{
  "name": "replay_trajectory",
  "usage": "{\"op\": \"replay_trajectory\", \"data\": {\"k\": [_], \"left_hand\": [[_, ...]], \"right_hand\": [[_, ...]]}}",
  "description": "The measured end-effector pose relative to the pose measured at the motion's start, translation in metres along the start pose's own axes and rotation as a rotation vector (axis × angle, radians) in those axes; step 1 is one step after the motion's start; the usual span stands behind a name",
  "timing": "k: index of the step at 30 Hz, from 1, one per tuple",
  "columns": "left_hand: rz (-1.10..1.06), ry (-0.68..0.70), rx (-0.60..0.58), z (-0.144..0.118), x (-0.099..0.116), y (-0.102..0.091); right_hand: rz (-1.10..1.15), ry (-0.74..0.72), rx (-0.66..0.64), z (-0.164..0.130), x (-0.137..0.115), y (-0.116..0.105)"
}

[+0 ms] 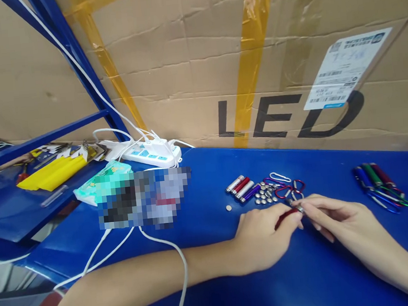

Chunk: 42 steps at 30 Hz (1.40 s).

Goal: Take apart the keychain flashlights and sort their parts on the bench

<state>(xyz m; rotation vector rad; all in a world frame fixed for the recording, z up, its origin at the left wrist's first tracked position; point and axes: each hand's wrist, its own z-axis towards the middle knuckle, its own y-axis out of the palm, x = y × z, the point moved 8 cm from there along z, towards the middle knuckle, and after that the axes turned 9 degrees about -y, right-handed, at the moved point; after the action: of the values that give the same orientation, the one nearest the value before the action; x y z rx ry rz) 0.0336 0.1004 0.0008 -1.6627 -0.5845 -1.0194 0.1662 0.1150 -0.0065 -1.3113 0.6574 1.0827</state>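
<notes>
The left hand holds a small red flashlight body low over the blue counter, its grip closed around the barrel between thumb and fingertips. The right hand meets it at the front end, its grip narrowed to a pinch on a small silver end piece at the tip of the barrel; whether that piece is seated or loose cannot be determined. The barrel appears light, rigid and smooth, so it is judged liable to roll or slip; hold it around the middle of the barrel, and handle the end piece by its rim with the fingertips only. Just beyond the hands lies a cluster of button cells, small and easily scattered, with one stray cell apart on the left. Beside the cluster lie spare barrels in silver, red and purple, and a group of carabiner clips almost touching the hands. Finished flashlights with clips lie well apart on the right. A white cable crosses the left forearm and may snag it. A power strip sits at the rear against the cardboard box, and a tissue pack lies on the left.
</notes>
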Motion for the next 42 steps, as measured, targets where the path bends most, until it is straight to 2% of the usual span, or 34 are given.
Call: {"op": "replay_trajectory", "data": {"k": [7, 10, 13, 15, 19, 23, 28, 33, 37, 42], "left_hand": [[-0.108, 0.060, 0.206, -0.001, -0.001, -0.019], [-0.011, 0.143, 0.355, 0.001, 0.003, -0.035], [0.153, 0.213, 0.430, 0.005, 0.006, -0.043], [0.199, 0.248, 0.438, 0.008, 0.004, -0.045], [0.143, 0.294, 0.395, 0.014, -0.001, -0.043], [0.137, 0.261, 0.403, 0.016, -0.003, -0.042], [0.313, 0.182, 0.441, 0.013, 0.000, -0.041], [0.483, 0.122, 0.365, 0.015, -0.004, -0.030], [0.549, 0.190, 0.326, 0.015, -0.004, -0.022], [0.494, 0.227, 0.343, 0.014, -0.003, -0.024]], "right_hand": [[0.066, 0.055, 0.139, 0.000, 0.004, -0.007], [0.077, 0.069, 0.131, -0.001, 0.003, -0.007], [0.067, 0.072, 0.120, -0.002, 0.003, -0.007], [0.058, 0.077, 0.115, -0.002, 0.004, -0.008], [0.077, 0.081, 0.089, -0.002, 0.006, -0.005], [0.103, 0.096, 0.071, -0.001, 0.006, -0.002], [0.112, 0.097, 0.057, -0.001, 0.005, -0.002], [0.122, 0.088, 0.047, -0.001, 0.006, -0.001], [0.131, 0.053, 0.032, 0.000, 0.003, 0.000], [0.145, 0.041, 0.043, 0.001, 0.000, 0.000]]}}
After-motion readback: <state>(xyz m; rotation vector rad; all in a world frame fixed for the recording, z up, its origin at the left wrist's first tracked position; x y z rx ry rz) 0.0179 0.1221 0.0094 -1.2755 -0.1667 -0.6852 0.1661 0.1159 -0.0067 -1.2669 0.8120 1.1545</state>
